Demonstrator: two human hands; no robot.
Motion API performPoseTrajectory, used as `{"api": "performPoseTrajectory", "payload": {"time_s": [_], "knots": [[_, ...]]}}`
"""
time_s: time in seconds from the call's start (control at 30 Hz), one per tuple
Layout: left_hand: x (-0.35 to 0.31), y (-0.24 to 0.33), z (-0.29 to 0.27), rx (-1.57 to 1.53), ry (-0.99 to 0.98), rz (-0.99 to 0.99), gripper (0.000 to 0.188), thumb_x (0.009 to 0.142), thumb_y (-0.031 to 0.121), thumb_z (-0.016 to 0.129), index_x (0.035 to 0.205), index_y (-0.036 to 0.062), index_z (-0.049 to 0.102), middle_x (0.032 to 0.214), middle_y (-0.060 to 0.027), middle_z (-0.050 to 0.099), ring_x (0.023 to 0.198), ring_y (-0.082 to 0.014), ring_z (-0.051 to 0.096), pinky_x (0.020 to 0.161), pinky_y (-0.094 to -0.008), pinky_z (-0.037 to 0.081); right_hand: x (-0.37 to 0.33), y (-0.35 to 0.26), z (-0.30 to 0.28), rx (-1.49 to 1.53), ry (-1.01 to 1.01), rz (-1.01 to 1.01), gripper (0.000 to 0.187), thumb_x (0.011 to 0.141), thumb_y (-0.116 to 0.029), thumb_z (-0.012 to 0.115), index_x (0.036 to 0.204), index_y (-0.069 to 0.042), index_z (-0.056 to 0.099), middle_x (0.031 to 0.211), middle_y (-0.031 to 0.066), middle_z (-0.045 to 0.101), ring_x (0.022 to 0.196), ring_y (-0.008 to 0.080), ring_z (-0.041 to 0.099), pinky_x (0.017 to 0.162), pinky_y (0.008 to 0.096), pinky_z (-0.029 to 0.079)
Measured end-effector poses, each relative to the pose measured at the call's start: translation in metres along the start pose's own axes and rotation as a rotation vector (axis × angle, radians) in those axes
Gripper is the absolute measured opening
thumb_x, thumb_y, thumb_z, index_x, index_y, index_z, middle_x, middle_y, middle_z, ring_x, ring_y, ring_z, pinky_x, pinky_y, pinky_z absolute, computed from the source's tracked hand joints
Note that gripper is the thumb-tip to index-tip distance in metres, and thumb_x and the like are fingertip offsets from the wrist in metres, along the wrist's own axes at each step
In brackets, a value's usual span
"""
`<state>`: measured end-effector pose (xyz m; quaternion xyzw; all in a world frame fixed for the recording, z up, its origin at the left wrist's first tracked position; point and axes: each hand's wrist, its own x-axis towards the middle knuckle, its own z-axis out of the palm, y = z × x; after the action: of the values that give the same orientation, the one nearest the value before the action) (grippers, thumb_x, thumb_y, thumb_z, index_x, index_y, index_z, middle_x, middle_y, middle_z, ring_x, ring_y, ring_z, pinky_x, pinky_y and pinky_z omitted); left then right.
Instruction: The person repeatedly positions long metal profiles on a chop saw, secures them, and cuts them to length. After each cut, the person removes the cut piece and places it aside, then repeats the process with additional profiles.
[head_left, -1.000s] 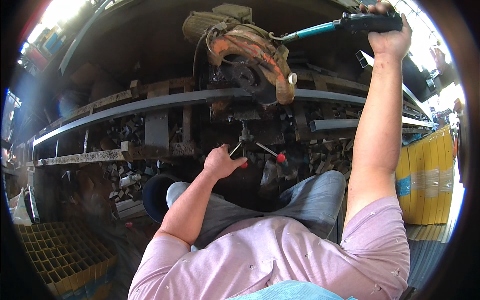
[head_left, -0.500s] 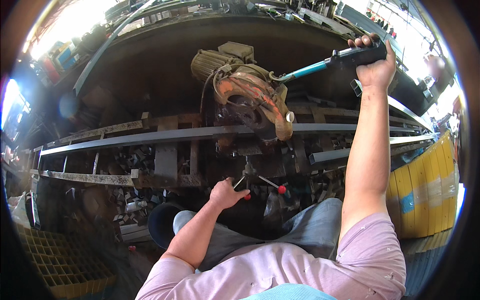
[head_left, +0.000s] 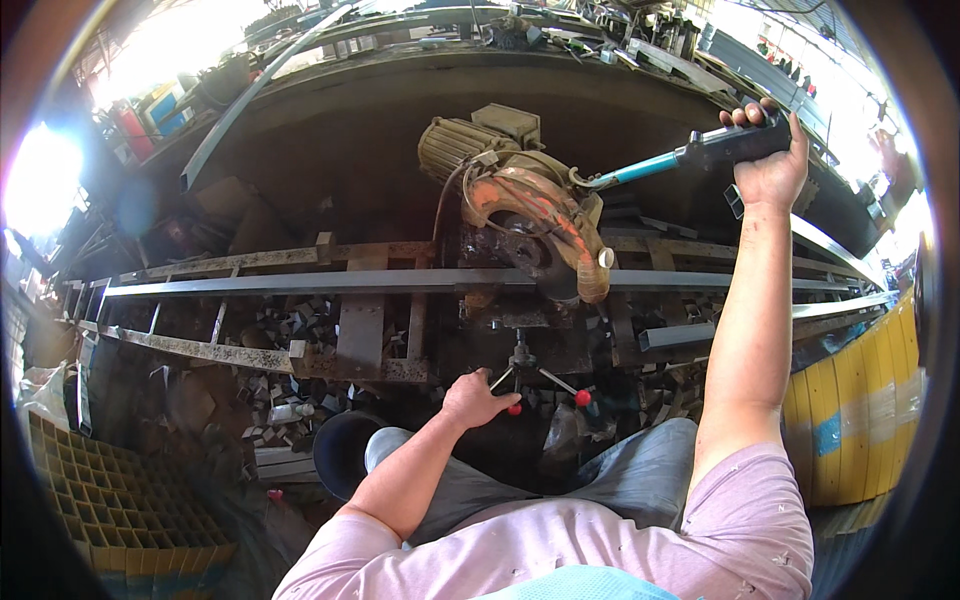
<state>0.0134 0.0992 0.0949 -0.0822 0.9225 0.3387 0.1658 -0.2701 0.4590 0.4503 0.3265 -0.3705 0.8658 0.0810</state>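
Note:
My right hand point(head_left: 772, 168) is wrapped round the black handle point(head_left: 735, 145) at the end of a blue lever arm. That arm joins a worn orange cut-off saw point(head_left: 545, 215) with a dusty motor point(head_left: 455, 150). Under the saw lies a long grey metal bar point(head_left: 380, 282), running left to right across the bench; the saw head hides where blade and bar meet. Down in front, my left hand point(head_left: 475, 400) is closed on one spoke of a clamp handle point(head_left: 520, 360) with red knobs point(head_left: 582, 398). The fingertips there are partly hidden.
A metal rack frame point(head_left: 200, 350) extends left, with many small metal offcuts point(head_left: 300, 325) below it. A dark bucket point(head_left: 345, 455) stands by my leg. Yellow stacked pieces point(head_left: 850, 420) are at the right, a yellow grid stack point(head_left: 110, 490) at the lower left. Another bar end point(head_left: 660, 338) juts out at right.
The whole view has shifted, so the saw, bar and hands appear lower and further right. Both hands keep their holds on the saw handle and the clamp handle.

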Motion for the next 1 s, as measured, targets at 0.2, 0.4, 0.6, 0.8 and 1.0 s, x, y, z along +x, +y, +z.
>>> {"api": "performPoseTrajectory", "payload": {"time_s": [0.2,0.4,0.6,0.8,1.0], "knots": [[0.0003,0.0001,0.0010,0.015,0.008,0.001,0.097,0.083,0.069,0.084,0.141,-0.0066,0.066,0.122,-0.0274,0.078,0.118,-0.0408,0.076,0.102,-0.0475,0.061,-0.0007,-0.0012,-0.0032,0.001,-0.025,-0.003,0.047,0.111,-0.043,0.056,0.120,0.002,0.067,0.100,0.0146,0.068,0.104,0.0340,0.064,0.111,0.0576,0.050],[0.0003,0.0007,0.0010,0.019,0.004,-0.009,0.097,0.083,0.069,0.084,0.141,-0.0067,0.066,0.122,-0.0275,0.078,0.118,-0.0410,0.076,0.102,-0.0476,0.061,-0.0026,-0.0015,-0.0074,0.021,-0.039,0.001,0.047,0.112,-0.042,0.054,0.121,0.002,0.067,0.099,0.0144,0.069,0.103,0.0339,0.065,0.112,0.0582,0.049],[-0.0005,-0.0001,0.0019,0.012,0.012,-0.003,0.095,0.083,0.069,0.084,0.138,-0.0069,0.067,0.121,-0.0283,0.078,0.117,-0.0414,0.077,0.102,-0.0479,0.062,-0.0052,-0.0024,-0.0081,0.020,-0.026,-0.001,0.046,0.112,-0.042,0.054,0.120,0.002,0.067,0.098,0.0142,0.069,0.101,0.0335,0.065,0.110,0.0578,0.050],[0.0010,-0.0008,0.0037,0.006,0.032,0.012,0.092,0.083,0.068,0.084,0.135,-0.0071,0.069,0.119,-0.0285,0.079,0.114,-0.0419,0.077,0.101,-0.0480,0.062,-0.0065,-0.0028,-0.0069,0.015,0.011,-0.005,0.045,0.110,-0.042,0.055,0.116,0.001,0.067,0.096,0.0137,0.068,0.099,0.0333,0.063,0.107,0.0559,0.050],[0.0002,0.0029,0.0008,0.019,0.030,-0.010,0.092,0.083,0.068,0.085,0.134,-0.0071,0.069,0.118,-0.0289,0.079,0.114,-0.0419,0.078,0.101,-0.0481,0.062,-0.0073,-0.0013,-0.0086,0.020,0.012,-0.019,0.044,0.109,-0.043,0.056,0.113,-0.001,0.068,0.093,0.0127,0.066,0.097,0.0327,0.063,0.106,0.0547,0.050]]}}
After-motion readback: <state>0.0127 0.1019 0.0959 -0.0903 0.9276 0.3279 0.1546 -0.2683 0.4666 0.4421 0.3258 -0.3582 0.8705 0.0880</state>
